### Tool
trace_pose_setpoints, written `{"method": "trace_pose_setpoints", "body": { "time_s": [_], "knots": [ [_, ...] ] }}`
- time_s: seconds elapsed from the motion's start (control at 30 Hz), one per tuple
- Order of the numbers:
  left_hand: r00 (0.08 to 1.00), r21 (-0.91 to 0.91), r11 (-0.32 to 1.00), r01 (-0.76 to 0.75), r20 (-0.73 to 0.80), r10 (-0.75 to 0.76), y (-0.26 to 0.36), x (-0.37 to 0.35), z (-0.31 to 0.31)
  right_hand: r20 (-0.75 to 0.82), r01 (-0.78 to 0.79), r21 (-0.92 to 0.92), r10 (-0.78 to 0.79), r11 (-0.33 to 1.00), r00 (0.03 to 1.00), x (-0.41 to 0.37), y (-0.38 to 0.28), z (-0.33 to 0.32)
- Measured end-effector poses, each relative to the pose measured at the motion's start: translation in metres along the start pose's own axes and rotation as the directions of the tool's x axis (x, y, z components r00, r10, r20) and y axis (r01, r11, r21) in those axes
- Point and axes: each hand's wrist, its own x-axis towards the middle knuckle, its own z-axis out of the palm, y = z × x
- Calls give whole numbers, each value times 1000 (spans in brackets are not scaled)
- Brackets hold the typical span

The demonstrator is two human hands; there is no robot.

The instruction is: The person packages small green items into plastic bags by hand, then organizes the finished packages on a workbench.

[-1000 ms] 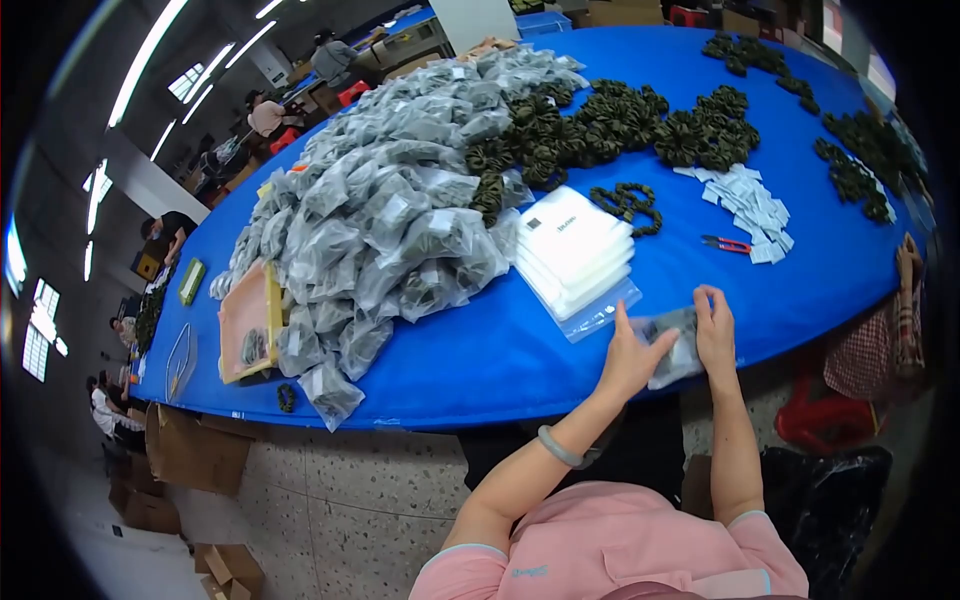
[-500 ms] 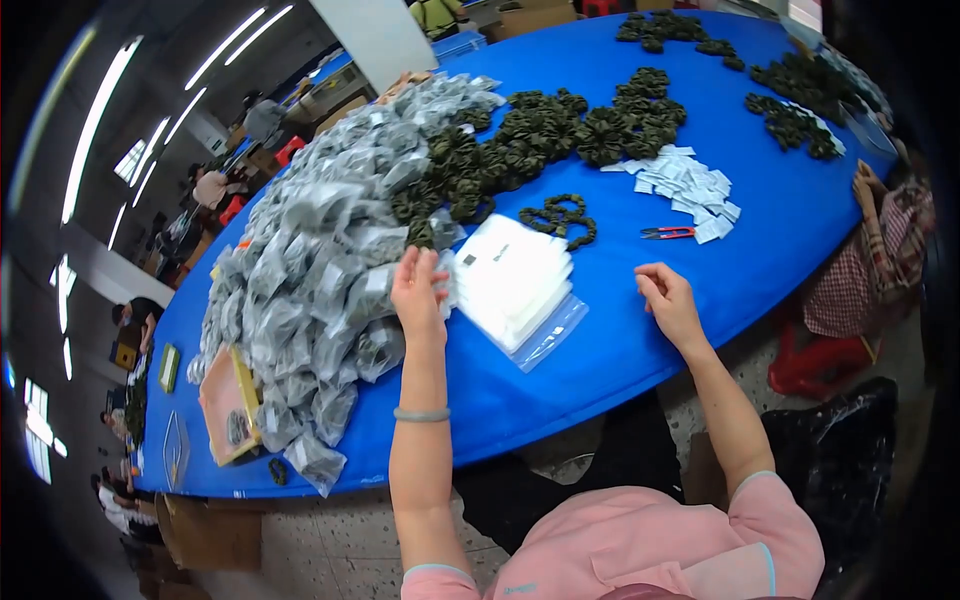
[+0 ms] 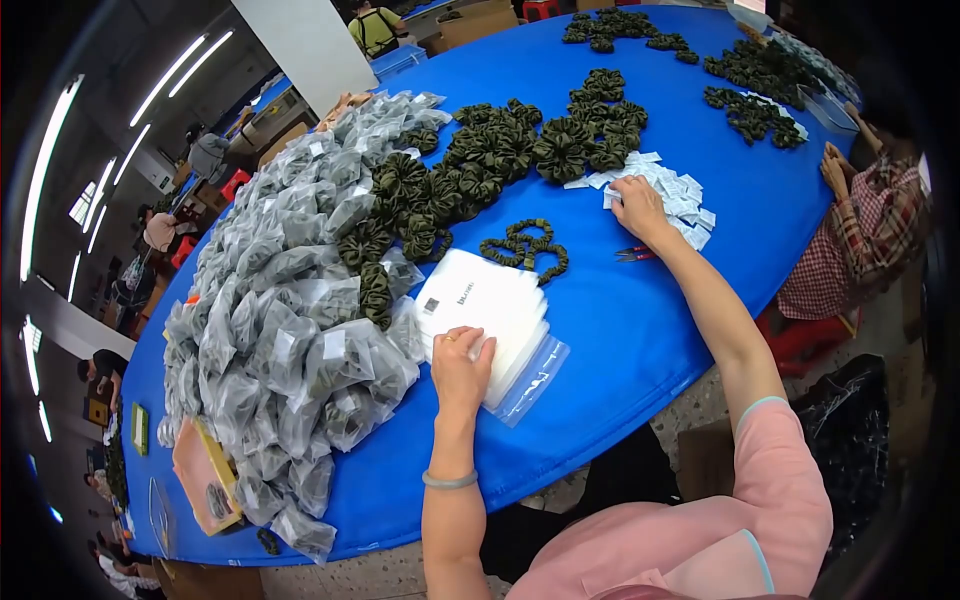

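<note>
My left hand [image 3: 461, 368] rests on the lower left part of a stack of white plastic bags [image 3: 490, 300], thumb and fingers apart, holding nothing. At the pile of small white labels [image 3: 675, 198], my right hand [image 3: 638, 205] has its bent fingers on the pile's left edge; what they hold, if anything, is too small to tell. Red-handled snips [image 3: 636, 254] lie just below that hand. Three thin dark green hair ties [image 3: 527, 246] lie above the bags. Beyond them stretches a heap of dark green scrunchies [image 3: 490, 150].
A large heap of bagged scrunchies [image 3: 290, 310] covers the left of the blue table [image 3: 620, 330]. A pink and yellow tray [image 3: 205, 475] stands at the front left. Another person in a checked top [image 3: 870, 230] sits at the right; more scrunchies [image 3: 760, 75] lie at the far right.
My left hand has moved down from the bagged heap onto the white bag stack. My right hand has reached forward to the labels. The view has shifted.
</note>
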Motion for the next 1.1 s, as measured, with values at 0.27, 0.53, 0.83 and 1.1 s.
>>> {"method": "trace_pose_setpoints", "body": {
  "time_s": [0.27, 0.53, 0.83, 1.1],
  "knots": [
    [998, 21, 998, -58, -15, 58, -11, -2, 1, 223, -52, -155, 86, 987, 971, 35, -31, 8],
    [998, 13, 998, -58, -6, 58, -6, -5, 1, 27, 358, 187, -369, 915, 929, 3, -126, 27],
    [967, -42, 997, -59, -251, 46, -1, 24, 6, 236, 175, 351, -267, 920, 934, -3, -147, 9],
    [938, 149, 985, 85, -345, -29, -33, 136, 21, 195, 133, 442, -239, 887, 951, -1, -138, 6]
  ]
}}
